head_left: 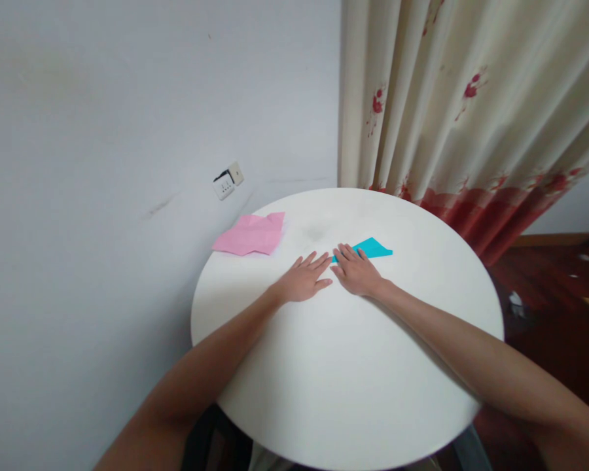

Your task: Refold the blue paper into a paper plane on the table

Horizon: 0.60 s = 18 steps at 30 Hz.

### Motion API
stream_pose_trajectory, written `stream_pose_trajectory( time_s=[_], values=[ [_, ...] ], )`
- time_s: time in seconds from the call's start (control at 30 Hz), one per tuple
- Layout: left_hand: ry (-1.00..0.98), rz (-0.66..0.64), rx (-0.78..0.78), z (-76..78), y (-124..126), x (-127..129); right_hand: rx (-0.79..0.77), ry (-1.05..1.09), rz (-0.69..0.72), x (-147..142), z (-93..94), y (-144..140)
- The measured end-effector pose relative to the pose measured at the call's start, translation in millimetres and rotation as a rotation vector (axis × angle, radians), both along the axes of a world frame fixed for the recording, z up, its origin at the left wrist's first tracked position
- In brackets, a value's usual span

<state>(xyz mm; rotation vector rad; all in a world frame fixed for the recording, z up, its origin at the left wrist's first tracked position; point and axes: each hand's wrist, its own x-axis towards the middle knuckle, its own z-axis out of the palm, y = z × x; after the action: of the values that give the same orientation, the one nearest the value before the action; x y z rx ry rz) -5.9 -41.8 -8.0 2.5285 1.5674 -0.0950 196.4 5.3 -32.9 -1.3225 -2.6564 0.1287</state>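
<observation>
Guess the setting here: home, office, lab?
Probably a room in a home: a floral curtain hangs to the dark wood floor, and a small round white table stands against a plain wall with a wall socket.

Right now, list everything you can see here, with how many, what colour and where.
Table: one, white, round, centre of view.
Folded paper: one, turquoise, on the table, partly under the right hand.
Creased paper: one, pink, at the table's far left edge, against the wall.
Wall socket: one, white, on the wall beyond the pink paper.
Wall: grey-white, left.
Curtain: one, cream with red flowers and red hem, back right.
Floor: dark reddish wood, right.
Left hand: flat on the table, fingers spread.
Right hand: flat, pressing the turquoise paper's near end.
</observation>
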Motion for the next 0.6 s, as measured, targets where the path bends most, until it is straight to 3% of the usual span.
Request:
stream_pose_trajectory(
  time_s=[0.6],
  values=[
    [0.051,0.091,0.054,7.4,-4.1,-9.5,0.008,-0.009,-0.003,1.7,4.3,-3.2]
  ],
)
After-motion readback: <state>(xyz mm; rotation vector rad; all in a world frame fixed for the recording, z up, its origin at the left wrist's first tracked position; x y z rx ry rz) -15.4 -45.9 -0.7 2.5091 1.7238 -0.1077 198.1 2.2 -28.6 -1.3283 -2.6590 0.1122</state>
